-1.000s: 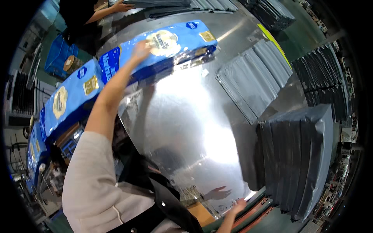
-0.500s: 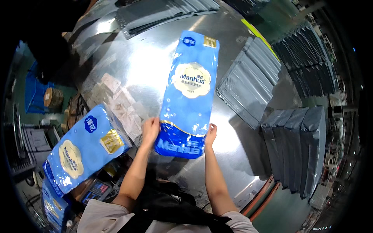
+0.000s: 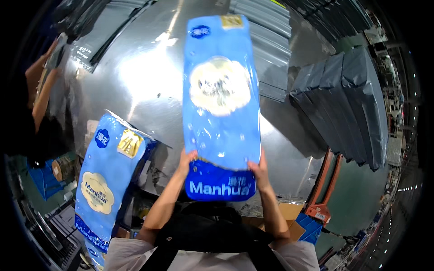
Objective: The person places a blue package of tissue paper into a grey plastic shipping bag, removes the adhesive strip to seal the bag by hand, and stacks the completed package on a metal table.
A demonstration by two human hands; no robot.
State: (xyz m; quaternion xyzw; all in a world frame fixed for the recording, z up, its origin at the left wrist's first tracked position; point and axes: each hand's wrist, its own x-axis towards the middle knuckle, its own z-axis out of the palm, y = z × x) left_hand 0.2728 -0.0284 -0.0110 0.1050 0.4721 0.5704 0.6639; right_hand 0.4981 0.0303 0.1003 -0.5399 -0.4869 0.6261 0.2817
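A long blue plastic-wrapped pack of toilet paper (image 3: 221, 140), with a cream scalloped label and a darker blue near end, is held in front of me above the metal table (image 3: 140, 81). My left hand (image 3: 186, 163) grips its left edge near the close end. My right hand (image 3: 260, 171) grips the right edge opposite, thumb on top. The fingers under the pack are hidden. Left of my left arm lies a second blue pack (image 3: 113, 158) of the same kind, slanted, with part of another pack (image 3: 94, 255) below it.
Flat grey plastic bags (image 3: 266, 58) are stacked beyond the held pack. Bulky grey bundles (image 3: 343, 99) stand on the right, above an orange-red pallet jack (image 3: 320, 203). Another person's hands (image 3: 43, 77) hold something at far left, near more grey bags (image 3: 101, 31).
The held pack appears larger, raised nearer to me and more upright in view. My right thumb now lies over its edge. The view has shifted, and another person's hands show at left.
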